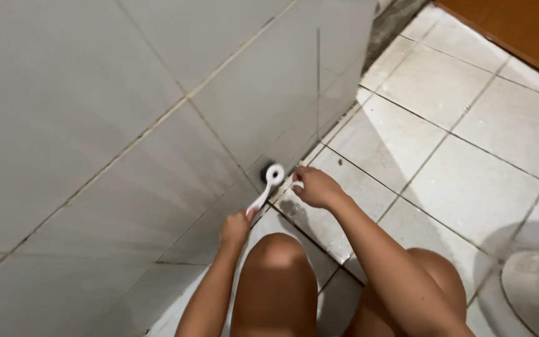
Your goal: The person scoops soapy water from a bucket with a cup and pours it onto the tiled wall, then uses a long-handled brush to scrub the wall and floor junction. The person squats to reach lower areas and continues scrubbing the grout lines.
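My left hand [234, 229] grips the white handle of a scrub brush [268, 183], whose round white head with a dark bristle side rests against the foot of the grey tiled wall [126, 125]. My right hand [315, 186] hovers just right of the brush head, fingers curled, touching the floor seam where wall meets floor; something small and white may be pinched in it, but I cannot tell. Both my bare knees show at the bottom as I crouch.
White floor tiles [456, 125] with dark grout lines spread to the right. A brown wooden door edge [525, 31] is at the top right. A white toilet base [538, 287] sits at the lower right.
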